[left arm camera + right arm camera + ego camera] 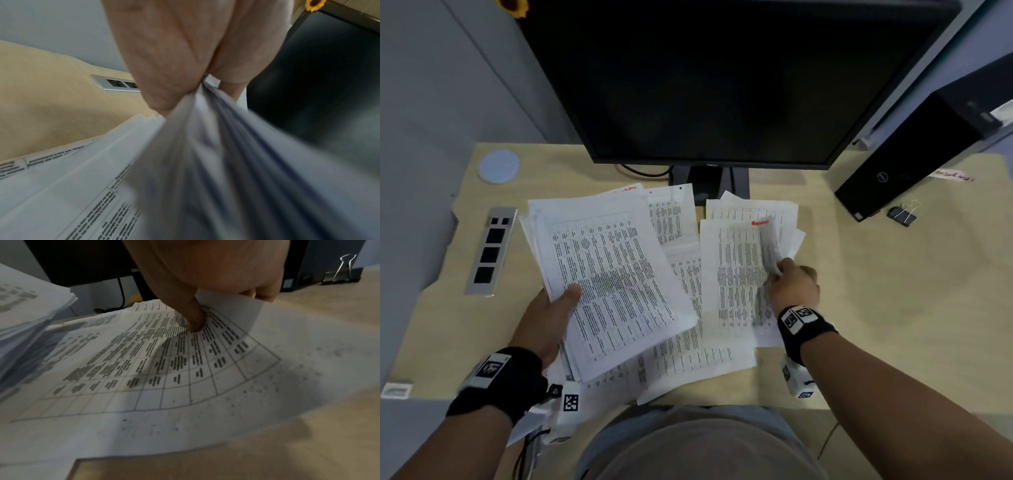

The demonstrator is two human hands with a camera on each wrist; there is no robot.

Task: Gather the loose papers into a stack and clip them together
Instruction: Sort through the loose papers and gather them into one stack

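**Head view: gathering half done, clip still waiting**

Head view, lower left: the left hand [549, 317] grips the gathered stack [613, 277], thumb on top and fingers underneath, holding it tilted above the table [893, 308]. In the centre, loose sheets [688, 353] lie overlapping on the table below the Dell monitor [722, 75]. Right of centre, the right hand [792, 286] pinches the curled edge of a printed sheet [736, 274], lifting it off the pile. At the right edge of the frame, the binder clip [902, 215] sits untouched beside the black computer case [914, 150].

The step in hand looks like collecting, not clipping. Next, this sheet should cross onto the stack; the remaining sheets follow, then the edges need squaring before the clip is fetched.
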